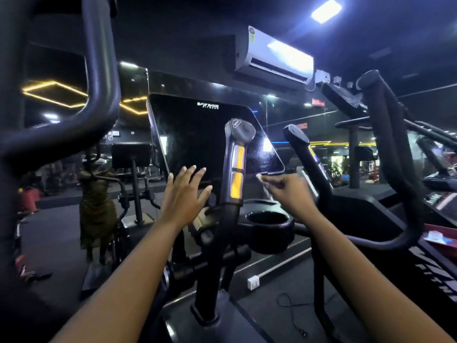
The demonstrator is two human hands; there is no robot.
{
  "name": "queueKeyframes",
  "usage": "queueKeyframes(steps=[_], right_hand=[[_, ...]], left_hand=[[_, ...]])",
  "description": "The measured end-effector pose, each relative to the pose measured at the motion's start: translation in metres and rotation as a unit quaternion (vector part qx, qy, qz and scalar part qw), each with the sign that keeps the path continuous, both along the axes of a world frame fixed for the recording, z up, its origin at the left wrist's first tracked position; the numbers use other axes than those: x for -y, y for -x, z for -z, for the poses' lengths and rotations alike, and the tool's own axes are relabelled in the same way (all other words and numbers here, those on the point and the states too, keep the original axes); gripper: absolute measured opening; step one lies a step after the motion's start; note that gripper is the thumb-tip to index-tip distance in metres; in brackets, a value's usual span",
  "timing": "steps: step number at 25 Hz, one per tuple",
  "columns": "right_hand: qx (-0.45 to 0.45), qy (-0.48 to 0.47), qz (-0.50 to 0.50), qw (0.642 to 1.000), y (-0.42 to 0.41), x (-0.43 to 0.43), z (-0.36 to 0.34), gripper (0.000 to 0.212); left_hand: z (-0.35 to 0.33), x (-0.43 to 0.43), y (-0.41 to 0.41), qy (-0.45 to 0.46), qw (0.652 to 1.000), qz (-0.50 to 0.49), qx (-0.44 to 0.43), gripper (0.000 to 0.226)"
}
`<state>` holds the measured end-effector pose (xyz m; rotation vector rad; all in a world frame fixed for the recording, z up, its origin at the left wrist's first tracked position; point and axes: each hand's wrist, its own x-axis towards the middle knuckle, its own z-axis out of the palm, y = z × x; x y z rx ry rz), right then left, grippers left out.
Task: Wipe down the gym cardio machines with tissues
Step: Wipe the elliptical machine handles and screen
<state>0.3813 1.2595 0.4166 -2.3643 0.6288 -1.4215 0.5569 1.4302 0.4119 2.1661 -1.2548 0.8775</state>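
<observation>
White tissue (pixel 259 178), a blurred scrap, juts leftward from the right hand's (pixel 289 190) pinching fingertips at the console screen's (pixel 210 139) lower right edge, long axis unclear; left hand (pixel 184 194) spread wide, empty, before the screen.

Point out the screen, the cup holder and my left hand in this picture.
Screen (pixel 197 137): head view, dark glass below the logo.
Cup holder (pixel 269 235): head view, front outer wall.
Left hand (pixel 184 198): head view, back of the hand.
</observation>
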Motion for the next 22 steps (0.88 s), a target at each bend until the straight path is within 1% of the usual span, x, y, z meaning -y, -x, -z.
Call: queueKeyframes(steps=[3, 6, 9, 12, 13, 15, 17, 22], right_hand=[[0.011, -0.006, -0.004, 1.000, 0.030, -0.025, 0.020, 0.023], [-0.024, -0.014, -0.002, 1.000, 0.057, -0.063, 0.066, 0.024], [-0.101, -0.044, 0.004, 0.994, 0.087, -0.109, 0.140, 0.025], [-0.209, -0.075, -0.018, 0.975, 0.112, -0.154, 0.221, 0.027], [-0.218, -0.084, -0.022, 0.972, 0.111, -0.158, 0.241, 0.026], [-0.268, -0.126, -0.024, 0.955, 0.132, -0.188, 0.293, 0.026], [-0.314, -0.151, -0.024, 0.937, 0.157, -0.220, 0.337, 0.026], [-0.387, -0.144, -0.095, 0.906, 0.207, -0.279, 0.412, 0.027]], left_hand=[[0.027, -0.022, 0.019, -0.009, 0.999, 0.014, -0.047, 0.056], [0.080, -0.052, 0.047, -0.025, 0.997, -0.005, -0.075, 0.056], [0.172, -0.089, 0.081, -0.039, 0.991, 0.026, -0.128, 0.057], [0.266, -0.137, 0.116, -0.147, 0.977, -0.002, -0.157, 0.056], [0.288, -0.143, 0.118, -0.164, 0.974, -0.009, -0.156, 0.056], [0.338, -0.181, 0.149, -0.219, 0.952, -0.012, -0.216, 0.055], [0.382, -0.218, 0.179, -0.258, 0.933, -0.032, -0.248, 0.055], [0.451, -0.294, 0.248, -0.304, 0.892, -0.061, -0.330, 0.053]])
